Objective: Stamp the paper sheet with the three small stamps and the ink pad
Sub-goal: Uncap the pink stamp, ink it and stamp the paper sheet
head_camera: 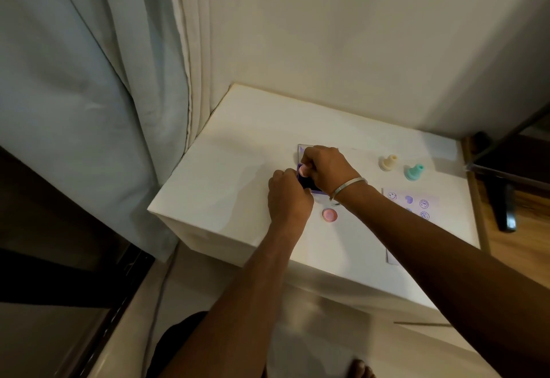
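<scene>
On the white table [226, 169] lies a dark purple ink pad [309, 184] with a clear lid behind it. My right hand [324, 166] pinches a small pink stamp [303, 171] over the pad. My left hand [288, 196] grips the pad's near left edge. A cream stamp [387, 162] and a teal stamp [413, 171] stand upright to the right. A pink round cap [329, 215] lies in front of the pad. The paper sheet [413, 203], with several purple prints on it, lies at the right, partly under my right forearm.
A wall runs behind the table and curtains [119, 80] hang at the left. To the right, beyond the table's edge, a wooden floor and a dark stand [506, 205] show. My bare foot is at the bottom edge.
</scene>
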